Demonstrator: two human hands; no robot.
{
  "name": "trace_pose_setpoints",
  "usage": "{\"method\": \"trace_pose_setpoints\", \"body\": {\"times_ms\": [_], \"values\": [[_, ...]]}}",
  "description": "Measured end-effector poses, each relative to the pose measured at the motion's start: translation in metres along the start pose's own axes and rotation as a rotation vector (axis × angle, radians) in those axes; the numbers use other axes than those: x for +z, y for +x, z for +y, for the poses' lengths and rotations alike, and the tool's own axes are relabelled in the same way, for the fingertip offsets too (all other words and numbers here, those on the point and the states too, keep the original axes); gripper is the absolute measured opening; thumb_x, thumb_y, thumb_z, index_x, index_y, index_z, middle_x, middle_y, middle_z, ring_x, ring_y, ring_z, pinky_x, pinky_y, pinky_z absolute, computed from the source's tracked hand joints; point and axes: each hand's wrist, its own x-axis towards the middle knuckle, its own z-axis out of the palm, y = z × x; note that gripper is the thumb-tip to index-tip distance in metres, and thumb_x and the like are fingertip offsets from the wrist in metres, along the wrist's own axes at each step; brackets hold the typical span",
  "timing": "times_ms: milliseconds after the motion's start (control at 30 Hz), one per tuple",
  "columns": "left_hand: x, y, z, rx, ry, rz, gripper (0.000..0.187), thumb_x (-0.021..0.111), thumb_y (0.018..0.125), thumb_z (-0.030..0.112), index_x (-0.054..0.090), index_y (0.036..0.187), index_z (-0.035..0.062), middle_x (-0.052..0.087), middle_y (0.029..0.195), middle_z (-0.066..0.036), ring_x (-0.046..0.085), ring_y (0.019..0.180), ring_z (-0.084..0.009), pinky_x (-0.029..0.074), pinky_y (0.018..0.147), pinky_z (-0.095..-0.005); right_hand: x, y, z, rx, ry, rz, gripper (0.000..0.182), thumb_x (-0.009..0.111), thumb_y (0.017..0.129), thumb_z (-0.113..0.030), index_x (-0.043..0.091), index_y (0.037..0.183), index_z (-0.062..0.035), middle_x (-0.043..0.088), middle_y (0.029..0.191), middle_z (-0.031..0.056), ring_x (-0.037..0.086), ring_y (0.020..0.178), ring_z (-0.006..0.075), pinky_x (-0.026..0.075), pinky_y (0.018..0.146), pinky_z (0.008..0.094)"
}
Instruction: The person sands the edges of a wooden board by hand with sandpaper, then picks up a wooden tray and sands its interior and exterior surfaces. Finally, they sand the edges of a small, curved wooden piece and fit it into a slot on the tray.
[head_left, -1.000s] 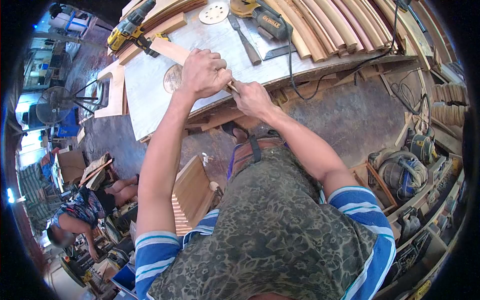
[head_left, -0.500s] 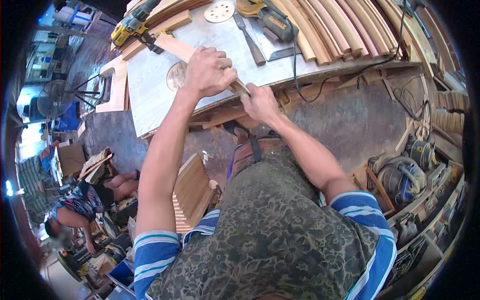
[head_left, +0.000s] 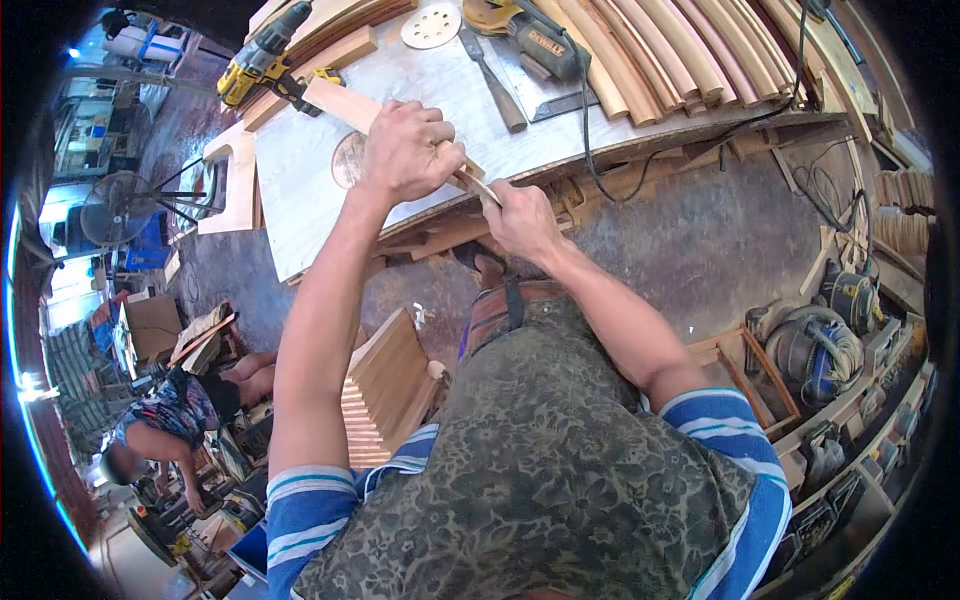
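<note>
My left hand [head_left: 412, 150] is wrapped over a pale wooden strip [head_left: 342, 102] that slants across the front part of the workbench [head_left: 300, 190]. The strip's far end juts out beyond my knuckles toward the drill. Close by, at the strip's near end, my right hand [head_left: 524, 218] is closed, thumb forward, around a thin flat piece [head_left: 488, 192] pressed along the wood. I cannot tell what that piece is, as my fingers cover most of it. A round wooden disc [head_left: 349, 160] lies on the bench beside my left wrist.
A yellow cordless drill [head_left: 262, 62], a chisel [head_left: 495, 85], a sander [head_left: 540, 45] with its cord and a perforated disc [head_left: 432, 26] lie on the bench. Curved wooden pieces [head_left: 660, 55] line its right. Stacked boards [head_left: 385, 385] stand by my left side. Another person [head_left: 180, 415] bends at the lower left.
Both hands keep their hold on the strip, with my right hand shifted only slightly along its near end. My view has tilted a little.
</note>
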Motion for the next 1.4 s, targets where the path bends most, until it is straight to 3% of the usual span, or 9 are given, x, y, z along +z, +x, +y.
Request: {"method": "trace_pose_setpoints", "body": {"times_ms": [500, 633, 833, 900, 1100, 1167, 1200, 1233, 1400], "values": [[0.002, -0.007, 0.000, 0.033, 0.069, 0.070, 0.028, 0.059, 0.081, 0.034, 0.067, 0.063, 0.0135, 0.063, 0.069, -0.005, 0.061, 0.073, -0.0291, 0.044, 0.076, -0.0430, 0.004, 0.010, -0.005, -0.029, -0.174, -0.072, 0.015, 0.067, 0.093, -0.015, 0.066, 0.094, 0.0001, 0.064, 0.063, 0.0261, 0.068, 0.062, 0.0459, 0.054, 0.060, 0.0551], [-0.001, -0.005, 0.001, 0.032, 0.071, -0.011, 0.028, 0.060, 0.085, 0.033, 0.066, 0.068, 0.0112, 0.062, 0.075, -0.008, 0.059, 0.079, -0.0295, 0.043, 0.078, -0.0443, -0.008, -0.008, -0.011, 0.046, -0.117, -0.175, 0.022, 0.063, 0.092, -0.017, 0.067, 0.106, -0.0001, 0.068, 0.072, 0.0285, 0.069, 0.070, 0.0499, 0.057, 0.070, 0.0591], [0.002, -0.006, 0.003, 0.009, 0.045, -0.016, 0.029, 0.060, 0.085, 0.034, 0.066, 0.069, 0.0109, 0.062, 0.075, -0.007, 0.059, 0.080, -0.0288, 0.043, 0.080, -0.0434, -0.003, -0.001, -0.005, 0.059, -0.083, -0.107, 0.016, 0.064, 0.092, -0.015, 0.066, 0.102, -0.0017, 0.067, 0.068, 0.0260, 0.068, 0.065, 0.0486, 0.056, 0.064, 0.0573], [0.001, -0.005, 0.001, 0.022, 0.036, 0.002, 0.029, 0.060, 0.085, 0.034, 0.066, 0.069, 0.0106, 0.062, 0.075, -0.007, 0.059, 0.080, -0.0289, 0.043, 0.080, -0.0432, -0.022, -0.029, 0.005, -0.065, -0.115, -0.069, 0.013, 0.065, 0.095, -0.012, 0.066, 0.101, -0.0012, 0.065, 0.067, 0.0260, 0.067, 0.062, 0.0460, 0.053, 0.058, 0.0543], [-0.002, -0.020, 0.001, 0.040, 0.015, 0.029, 0.030, 0.062, 0.085, 0.034, 0.064, 0.069, 0.0083, 0.060, 0.075, -0.009, 0.058, 0.081, -0.0308, 0.043, 0.080, -0.0431, -0.088, -0.095, -0.007, 0.098, -0.030, 0.022, 0.010, 0.064, 0.097, -0.014, 0.065, 0.096, -0.0034, 0.065, 0.066, 0.0221, 0.068, 0.062, 0.0421, 0.052, 0.058, 0.0514], [-0.002, -0.035, 0.003, 0.039, -0.014, 0.098, 0.031, 0.064, 0.084, 0.034, 0.062, 0.069, 0.0067, 0.057, 0.075, -0.011, 0.056, 0.081, -0.0319, 0.043, 0.080, -0.0438, -0.098, -0.107, -0.007, 0.095, 0.030, 0.104, 0.012, 0.066, 0.097, -0.011, 0.069, 0.107, -0.0040, 0.064, 0.067, 0.0200, 0.068, 0.063, 0.0409, 0.052, 0.059, 0.0488], [-0.004, -0.041, 0.005, 0.022, -0.036, 0.099, 0.031, 0.066, 0.084, 0.034, 0.062, 0.070, 0.0062, 0.055, 0.074, -0.011, 0.054, 0.079, -0.0311, 0.041, 0.079, -0.0442, -0.104, -0.113, -0.009, 0.141, 0.051, 0.080, 0.023, 0.067, 0.095, -0.009, 0.070, 0.118, -0.0059, 0.068, 0.074, 0.0186, 0.071, 0.071, 0.0384, 0.055, 0.065, 0.0470], [-0.005, -0.047, 0.005, 0.024, -0.042, 0.090, 0.031, 0.066, 0.084, 0.034, 0.062, 0.070, 0.0062, 0.055, 0.074, -0.011, 0.054, 0.079, -0.0311, 0.041, 0.079, -0.0442, -0.104, -0.119, -0.003, 0.152, 0.055, 0.080, 0.023, 0.067, 0.095, -0.009, 0.070, 0.118, -0.0059, 0.068, 0.074, 0.0186, 0.071, 0.071, 0.0384, 0.055, 0.065, 0.0470], [-0.005, -0.060, 0.004, -0.001, -0.048, 0.101, 0.028, 0.069, 0.079, 0.034, 0.065, 0.070, 0.0081, 0.053, 0.073, -0.008, 0.051, 0.076, -0.0290, 0.038, 0.079, -0.0444, -0.089, -0.123, 0.012, -0.077, -0.094, 0.095, 0.038, 0.070, 0.084, -0.002, 0.071, 0.122, -0.0073, 0.072, 0.114, 0.0134, 0.072, 0.101, 0.0343, 0.058, 0.080, 0.0438]]}}
